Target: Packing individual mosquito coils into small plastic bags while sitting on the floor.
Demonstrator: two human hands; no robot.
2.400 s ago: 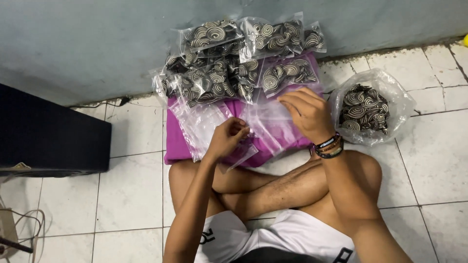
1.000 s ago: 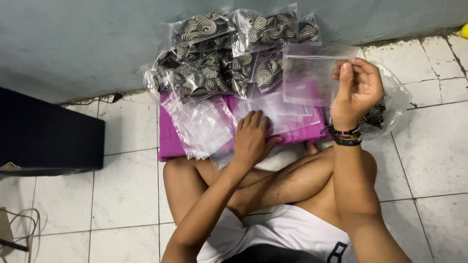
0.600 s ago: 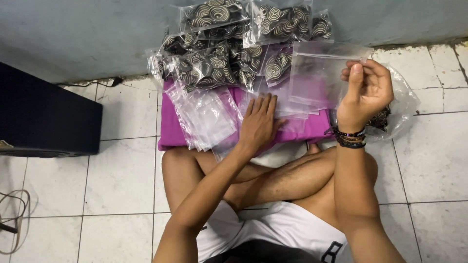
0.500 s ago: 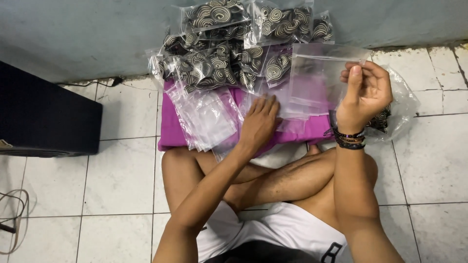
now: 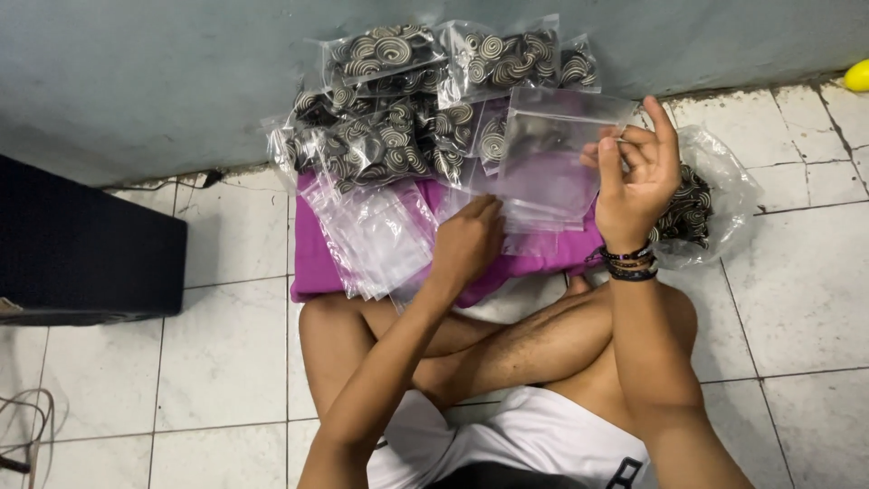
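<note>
My right hand (image 5: 634, 177) holds an empty clear zip bag (image 5: 554, 154) by its top right corner, lifted above the floor. My left hand (image 5: 466, 243) rests palm down on a loose stack of empty clear bags (image 5: 376, 237) that lies on a purple cloth (image 5: 312, 258). Behind the cloth, against the wall, several filled bags of black-and-white spiral pieces (image 5: 398, 109) are piled. A large open plastic bag with more spiral pieces (image 5: 701, 204) sits just right of my right hand, partly hidden by it.
A black box (image 5: 86, 249) stands on the white tiled floor at the left. A grey wall (image 5: 163, 81) runs along the back. A yellow object (image 5: 857, 75) peeks in at the far right edge. My crossed legs (image 5: 507, 349) lie below the cloth.
My right hand lifted a single clear bag off the pile and raised it to the right. My left hand moved from the bag stack's edge onto the middle of the pile.
</note>
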